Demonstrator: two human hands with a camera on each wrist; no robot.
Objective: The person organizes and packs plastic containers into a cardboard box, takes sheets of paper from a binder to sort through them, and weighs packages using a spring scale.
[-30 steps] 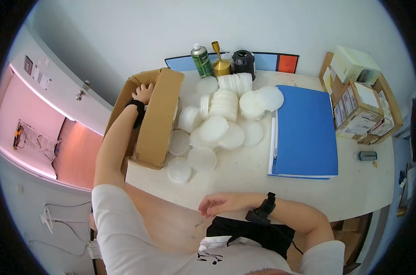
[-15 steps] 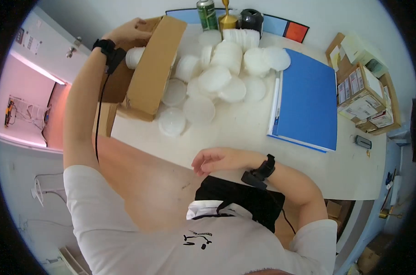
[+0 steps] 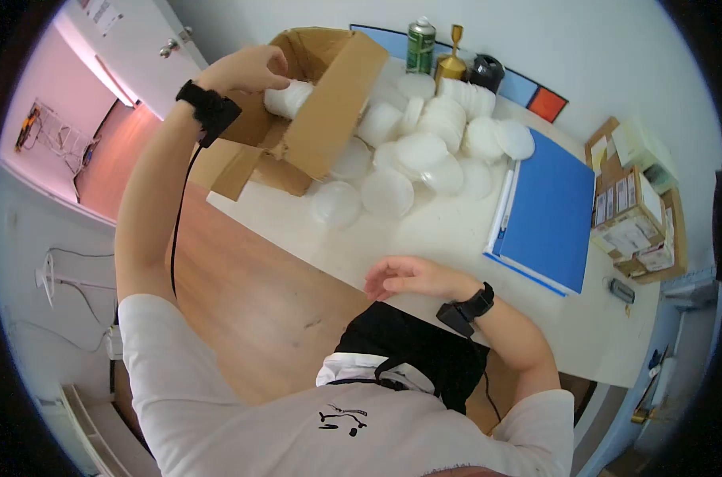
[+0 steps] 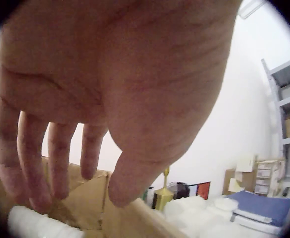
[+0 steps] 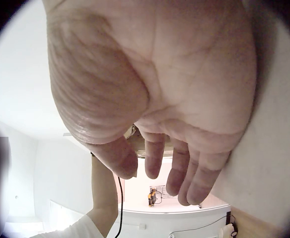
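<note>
My left hand [image 3: 249,70] hovers over the open cardboard box [image 3: 337,107], its fingers loosely bent and nothing between them. Below the fingertips, a stack of round white plastic lids [image 3: 288,98] lies on its side inside the box. The left wrist view shows the same stack [image 4: 41,225] just under the fingers, with the thumb apart. Many more translucent white lids [image 3: 387,192] lie on the table beside the box, some stacked, some loose and flat. At the table's near edge rests my right hand [image 3: 412,276], relaxed, holding nothing; its palm [image 5: 184,64] fills the right wrist view.
A thick blue folder [image 3: 547,211] lies right of the lids. Behind them stand a green spray can [image 3: 421,48], a brass-coloured object [image 3: 451,63] and a black container [image 3: 486,73]. Small cartons [image 3: 635,211] fill a box at the right, near a grey object [image 3: 621,291].
My left hand has come up out of the box to above its left side, and the stack of lids inside is now visible. My right hand stays at the table edge. The head view has shifted.
</note>
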